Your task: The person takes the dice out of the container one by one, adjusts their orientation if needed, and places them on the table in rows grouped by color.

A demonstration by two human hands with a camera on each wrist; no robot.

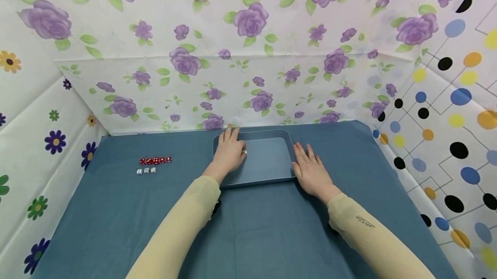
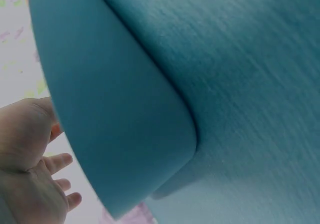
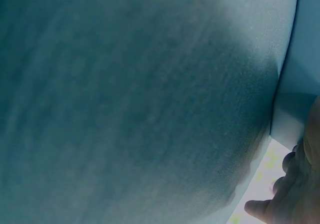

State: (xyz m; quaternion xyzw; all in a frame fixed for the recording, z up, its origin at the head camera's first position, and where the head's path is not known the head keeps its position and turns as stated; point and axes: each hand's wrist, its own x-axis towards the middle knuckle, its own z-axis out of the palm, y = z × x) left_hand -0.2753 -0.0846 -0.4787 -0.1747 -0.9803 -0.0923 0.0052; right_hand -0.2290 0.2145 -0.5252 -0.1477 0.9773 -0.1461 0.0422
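A shallow blue-grey tray (image 1: 268, 158) lies on the blue cloth, its side wall (image 2: 115, 108) large in the left wrist view. Over the tray's left part, my left hand (image 1: 230, 152) pinches a small white die (image 1: 244, 152) between thumb and forefinger, mostly hidden by the fingers. My right hand (image 1: 312, 171) rests along the tray's right rim with its fingers stretched out. In the right wrist view, that hand (image 3: 300, 184) shows at the lower right edge beside the tray wall.
To the left, a row of several red dice (image 1: 156, 161) lies on the cloth, with three white dice (image 1: 146, 170) in a row just nearer. A flowered sheet (image 1: 248, 54) rises behind the table (image 1: 252, 227), and patterned sheets hang at both sides.
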